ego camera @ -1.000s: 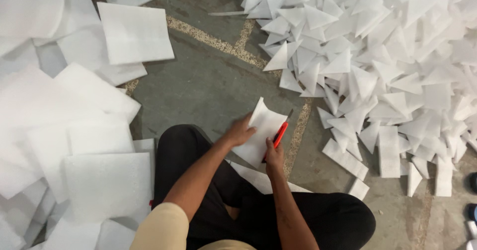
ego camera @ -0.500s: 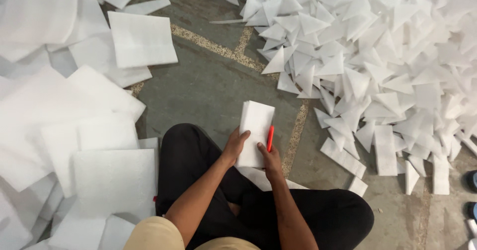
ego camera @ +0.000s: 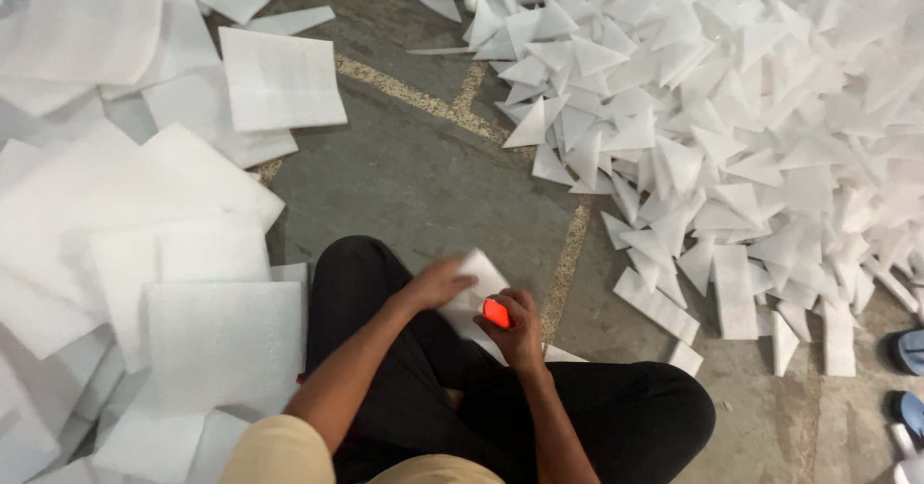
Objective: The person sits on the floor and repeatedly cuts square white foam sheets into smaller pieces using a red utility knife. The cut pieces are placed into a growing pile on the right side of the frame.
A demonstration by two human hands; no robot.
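White foam sheets lay in big flat piles on the left, w/ one square sheet up top. Next came the grey floor. Person sat w/ black trousers. Left hand lay flat on a small foam piece over the knee, grip spread. Right hand was just beside it, grip pressed round an orange cutter, touching the piece. On the right lay a huge heap of foam triangles, & blue shoes at the edge.
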